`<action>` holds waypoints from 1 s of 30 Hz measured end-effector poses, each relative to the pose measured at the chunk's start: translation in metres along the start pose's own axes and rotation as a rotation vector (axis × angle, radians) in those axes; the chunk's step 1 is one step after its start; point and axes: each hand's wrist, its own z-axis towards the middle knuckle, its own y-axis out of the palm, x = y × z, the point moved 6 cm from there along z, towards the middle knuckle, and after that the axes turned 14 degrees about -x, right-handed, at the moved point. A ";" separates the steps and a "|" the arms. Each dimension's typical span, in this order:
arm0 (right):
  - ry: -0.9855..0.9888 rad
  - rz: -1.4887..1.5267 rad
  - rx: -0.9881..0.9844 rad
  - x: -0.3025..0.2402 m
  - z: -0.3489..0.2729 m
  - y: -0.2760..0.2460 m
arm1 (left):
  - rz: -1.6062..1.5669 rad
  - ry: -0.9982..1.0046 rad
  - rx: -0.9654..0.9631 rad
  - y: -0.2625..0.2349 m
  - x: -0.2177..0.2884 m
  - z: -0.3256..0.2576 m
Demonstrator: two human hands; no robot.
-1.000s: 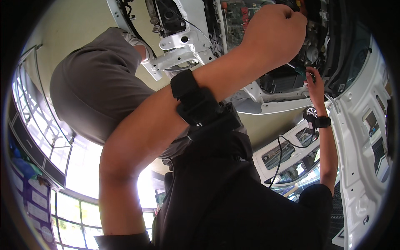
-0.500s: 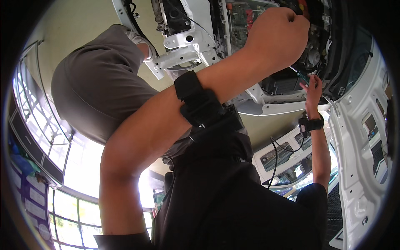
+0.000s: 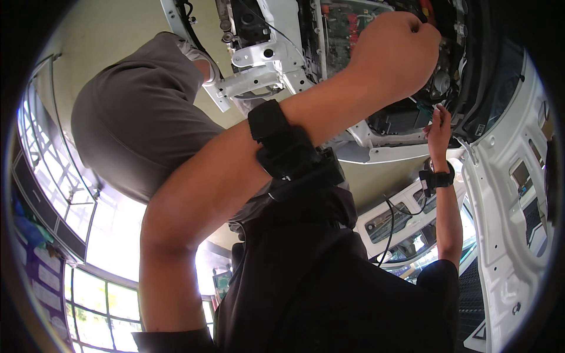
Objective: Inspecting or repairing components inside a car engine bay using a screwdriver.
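Note:
My left hand (image 3: 395, 54) is closed over the engine bay, its back toward the view. What its curled fingers hold, if anything, is hidden. Lower and to the right, my right hand (image 3: 438, 136) reaches in at the bay's edge. Its fingertips are on a slim tool with a green handle, which looks like a screwdriver (image 3: 424, 110). My left hand and the shadow hide most of the tool. A round metal engine part (image 3: 440, 83) sits just beyond the right fingers.
White body panels and a front frame member (image 3: 259, 54) border the engine bay. An orange cable (image 3: 426, 9) runs at its far side. A white open door (image 3: 500, 223) stands on the right. Another white vehicle (image 3: 394, 226) is behind me. A black cable (image 3: 391, 226) hangs near it.
My right hand has shifted a little to the left, and its spread fingers have drawn together. The green-handled tool has moved slightly left, now mostly in shadow. My left hand has barely moved.

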 end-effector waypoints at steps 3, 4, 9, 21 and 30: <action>-0.376 -0.213 0.020 -0.011 0.002 -0.001 | -0.057 -0.032 -0.069 -0.001 0.008 -0.002; -0.379 -0.215 0.022 -0.011 0.004 -0.002 | -0.074 -0.042 -0.082 -0.001 0.009 -0.002; 0.011 -0.135 -0.023 -0.019 0.009 0.000 | -0.055 0.019 -0.033 -0.007 0.011 -0.004; -0.204 -0.276 0.029 -0.026 0.028 -0.004 | -0.136 0.010 -0.055 -0.017 0.022 -0.006; -0.304 -0.248 0.021 -0.025 0.025 -0.007 | -0.186 0.061 0.000 -0.025 0.031 -0.002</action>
